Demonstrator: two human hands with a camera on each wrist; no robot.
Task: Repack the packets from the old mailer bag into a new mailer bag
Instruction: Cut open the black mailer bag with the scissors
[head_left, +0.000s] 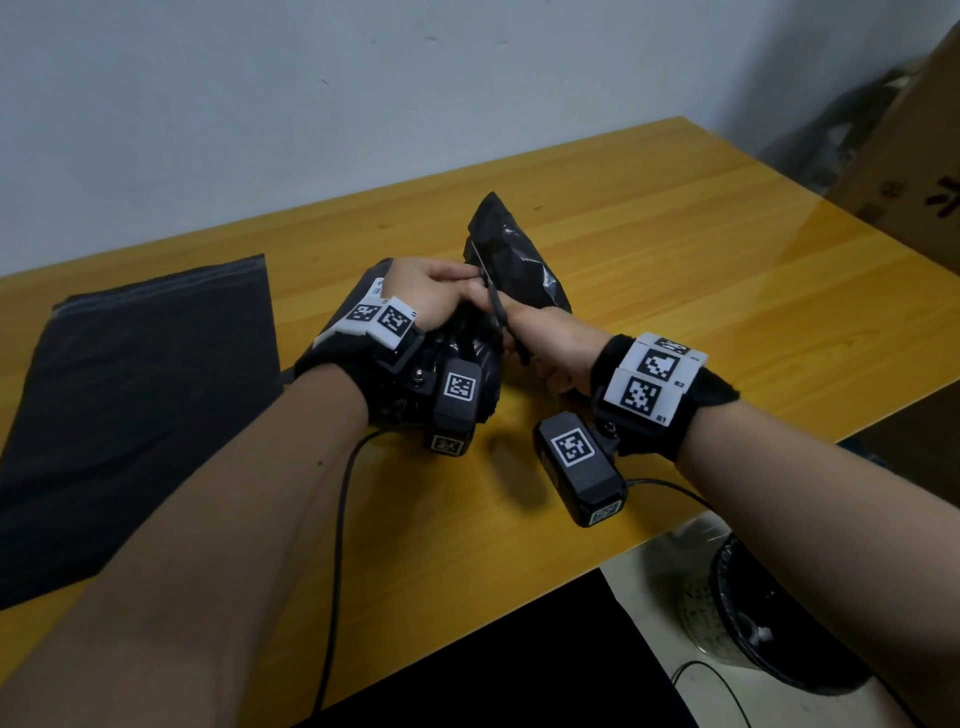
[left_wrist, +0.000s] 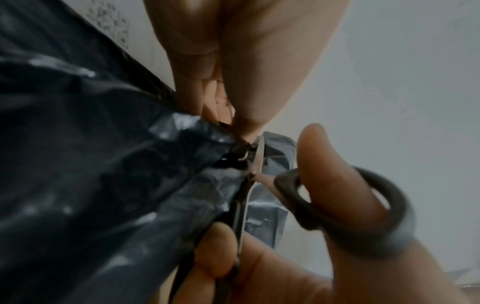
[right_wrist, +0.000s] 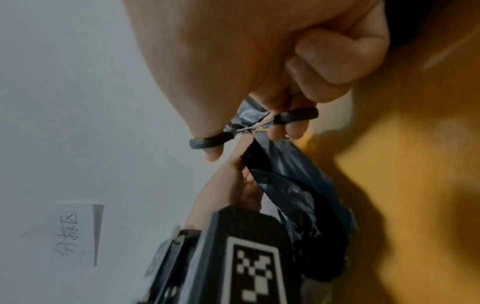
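The old mailer bag (head_left: 511, 260), black, crinkled and bulging, is held up over the middle of the yellow table (head_left: 675, 234). My left hand (head_left: 441, 296) pinches its gathered edge (left_wrist: 202, 139). My right hand (head_left: 550, 348) holds black-handled scissors (head_left: 496, 306), thumb and fingers through the loops (left_wrist: 363, 205), with the blades (left_wrist: 255, 156) biting into the bag's edge right by the left fingertips. In the right wrist view the scissors (right_wrist: 249, 127) meet the bag (right_wrist: 285, 174) just below my palm. The new mailer bag (head_left: 135, 395) lies flat and dark grey at the left. No packets show.
A cardboard box (head_left: 914, 171) stands past the table's right end. A bin with a clear liner (head_left: 769, 613) sits on the floor below the front right edge. Cables (head_left: 337, 545) trail from both wrist cameras over the table front. A handwritten paper note (right_wrist: 75, 234) hangs on the wall.
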